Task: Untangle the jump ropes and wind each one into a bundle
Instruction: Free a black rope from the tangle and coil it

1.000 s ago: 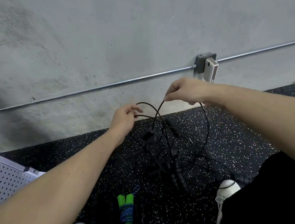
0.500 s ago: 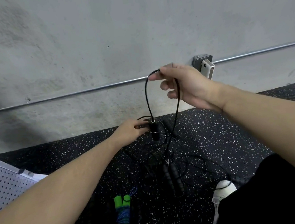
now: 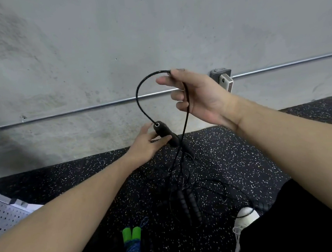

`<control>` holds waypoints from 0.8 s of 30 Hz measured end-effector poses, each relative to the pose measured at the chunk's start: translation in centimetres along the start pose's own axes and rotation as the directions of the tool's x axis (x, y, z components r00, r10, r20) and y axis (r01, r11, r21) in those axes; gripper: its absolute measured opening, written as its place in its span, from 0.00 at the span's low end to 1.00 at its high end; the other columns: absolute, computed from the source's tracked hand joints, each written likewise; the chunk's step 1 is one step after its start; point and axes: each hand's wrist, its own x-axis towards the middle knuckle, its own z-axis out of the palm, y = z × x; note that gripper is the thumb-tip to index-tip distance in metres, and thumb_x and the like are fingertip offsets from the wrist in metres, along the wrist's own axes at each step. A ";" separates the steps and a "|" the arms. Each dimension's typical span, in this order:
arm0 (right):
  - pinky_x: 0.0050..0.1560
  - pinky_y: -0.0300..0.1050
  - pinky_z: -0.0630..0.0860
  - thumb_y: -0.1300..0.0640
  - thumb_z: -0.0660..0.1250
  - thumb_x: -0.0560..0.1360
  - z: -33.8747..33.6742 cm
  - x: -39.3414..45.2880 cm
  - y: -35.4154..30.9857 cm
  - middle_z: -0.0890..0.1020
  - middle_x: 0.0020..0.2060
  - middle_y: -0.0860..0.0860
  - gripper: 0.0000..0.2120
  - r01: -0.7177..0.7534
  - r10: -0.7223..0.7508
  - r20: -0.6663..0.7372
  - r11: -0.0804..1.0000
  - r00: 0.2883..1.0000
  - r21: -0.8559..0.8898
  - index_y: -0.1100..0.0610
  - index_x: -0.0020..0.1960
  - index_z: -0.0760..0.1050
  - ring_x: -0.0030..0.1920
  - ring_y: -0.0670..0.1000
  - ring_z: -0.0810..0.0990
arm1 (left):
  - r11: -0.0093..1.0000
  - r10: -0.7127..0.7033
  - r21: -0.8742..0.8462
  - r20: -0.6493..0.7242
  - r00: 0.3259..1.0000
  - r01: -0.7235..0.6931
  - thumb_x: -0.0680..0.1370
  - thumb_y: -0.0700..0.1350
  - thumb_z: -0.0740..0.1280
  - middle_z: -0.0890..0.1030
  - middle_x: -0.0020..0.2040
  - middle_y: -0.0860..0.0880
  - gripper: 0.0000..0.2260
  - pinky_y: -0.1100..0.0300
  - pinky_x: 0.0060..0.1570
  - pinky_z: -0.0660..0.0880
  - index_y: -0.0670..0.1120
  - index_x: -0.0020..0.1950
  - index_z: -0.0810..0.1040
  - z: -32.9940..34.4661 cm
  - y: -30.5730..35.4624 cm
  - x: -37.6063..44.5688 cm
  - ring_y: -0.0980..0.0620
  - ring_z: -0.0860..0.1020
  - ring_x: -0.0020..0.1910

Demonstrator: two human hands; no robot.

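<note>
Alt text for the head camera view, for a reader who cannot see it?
A right hand lifts a loop of black jump rope cord while the left hand touches its black handle. More tangled black ropes and a green-handled bundle lie on speckled flooring.

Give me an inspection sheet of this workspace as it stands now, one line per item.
Surface: black speckled rubber floor, meeting a grey concrete wall.
Job's things: black rope cord arched up from a black handle; tangled black ropes on the floor; green-handled rope already bundled.
Clutter: perforated metal panel; white shoe.
Grippers: right hand pinches the cord; left hand touches the handle, fingers fairly straight.
Cables: only the rope cords.
Surroundings: metal conduit along the wall; junction box with a white device plugged in.
</note>
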 end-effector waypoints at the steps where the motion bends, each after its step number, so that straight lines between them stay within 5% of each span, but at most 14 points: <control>1: 0.28 0.34 0.60 0.55 0.62 0.82 -0.2 0.2 0.2 0.85 0.42 0.46 0.04 0.004 -0.005 -0.031 1.000 1.000 -0.029 0.52 0.48 0.70 0.29 0.43 0.67 | 0.999 0.046 -0.018 -0.037 0.998 -0.047 0.81 0.57 0.67 0.66 0.72 0.54 0.11 0.57 0.68 0.66 0.54 0.59 0.77 0.0 0.5 -0.2 0.53 0.71 0.66; 4: 0.28 0.37 0.51 0.56 0.64 0.81 -0.8 0.9 0.8 0.78 0.32 0.46 0.03 -0.009 -0.005 -0.110 0.992 0.994 -0.124 0.53 0.49 0.72 0.28 0.44 0.60 | 0.960 -0.024 -0.280 -0.175 0.984 -0.027 0.84 0.48 0.63 0.78 0.60 0.53 0.05 0.60 0.61 0.69 0.50 0.58 0.74 -0.5 2.0 -0.4 0.54 0.75 0.58; 8: 0.24 0.36 0.51 0.55 0.64 0.82 -1.0 1.7 0.9 0.71 0.27 0.46 0.05 0.008 -0.012 -0.185 1.000 0.983 -0.027 0.51 0.49 0.68 0.26 0.44 0.57 | 0.679 -0.115 -0.733 -0.051 0.992 0.041 0.80 0.46 0.59 0.86 0.51 0.42 0.11 0.45 0.56 0.79 0.40 0.58 0.68 -1.5 2.5 -0.2 0.41 0.84 0.52; 11: 0.21 0.35 0.53 0.56 0.61 0.83 -0.4 2.5 0.6 0.68 0.25 0.46 0.06 0.084 -0.055 -0.257 0.991 0.965 0.101 0.51 0.48 0.66 0.24 0.43 0.57 | 0.763 -0.088 -0.625 0.148 0.985 0.162 0.72 0.53 0.67 0.86 0.57 0.43 0.26 0.47 0.65 0.76 0.36 0.62 0.75 -1.3 3.2 -1.3 0.43 0.83 0.59; 14: 0.21 0.35 0.52 0.56 0.60 0.84 -0.1 3.2 0.8 0.66 0.25 0.46 0.09 0.122 -0.068 -0.296 0.978 0.953 0.168 0.51 0.46 0.64 0.24 0.44 0.56 | 0.848 -0.059 -0.491 0.288 0.956 0.200 0.75 0.48 0.72 0.86 0.55 0.45 0.22 0.45 0.67 0.74 0.39 0.65 0.75 -0.4 3.3 -2.2 0.46 0.83 0.61; 17: 0.24 0.36 0.57 0.53 0.59 0.84 0.0 3.9 0.9 0.71 0.29 0.48 0.05 0.138 -0.057 -0.333 0.964 0.941 0.225 0.52 0.50 0.67 0.26 0.45 0.61 | 0.881 -0.103 -0.438 0.196 0.975 0.180 0.78 0.39 0.69 0.82 0.38 0.46 0.08 0.39 0.64 0.75 0.45 0.57 0.74 0.1 3.4 -2.3 0.43 0.84 0.47; 19: 0.33 0.38 0.70 0.50 0.54 0.85 -0.1 3.6 1.4 0.81 0.41 0.53 0.10 0.085 0.015 -0.355 0.961 0.935 0.264 0.54 0.56 0.70 0.33 0.48 0.73 | 0.796 -0.140 -0.584 0.080 0.987 0.161 0.79 0.38 0.67 0.76 0.33 0.49 0.07 0.37 0.63 0.74 0.46 0.53 0.72 -0.5 3.7 -1.8 0.46 0.83 0.37; 21: 0.55 0.48 0.78 0.53 0.49 0.85 -0.7 3.0 2.7 0.82 0.57 0.58 0.16 -0.051 0.096 -0.298 0.986 0.950 0.156 0.57 0.65 0.71 0.52 0.53 0.80 | 0.642 -0.153 -0.759 0.015 0.988 0.111 0.79 0.38 0.67 0.74 0.31 0.50 0.06 0.36 0.61 0.77 0.45 0.51 0.70 -1.6 4.4 -1.2 0.50 0.79 0.31; 24: 0.69 0.54 0.70 0.53 0.50 0.83 -1.1 1.7 5.9 0.76 0.68 0.53 0.20 -0.189 0.202 -0.027 0.855 0.979 -0.483 0.53 0.74 0.65 0.66 0.51 0.76 | 0.454 -0.178 -0.890 -0.039 0.983 0.047 0.80 0.39 0.65 0.72 0.32 0.50 0.05 0.51 0.41 0.83 0.44 0.46 0.70 -3.6 6.1 -1.2 0.52 0.75 0.31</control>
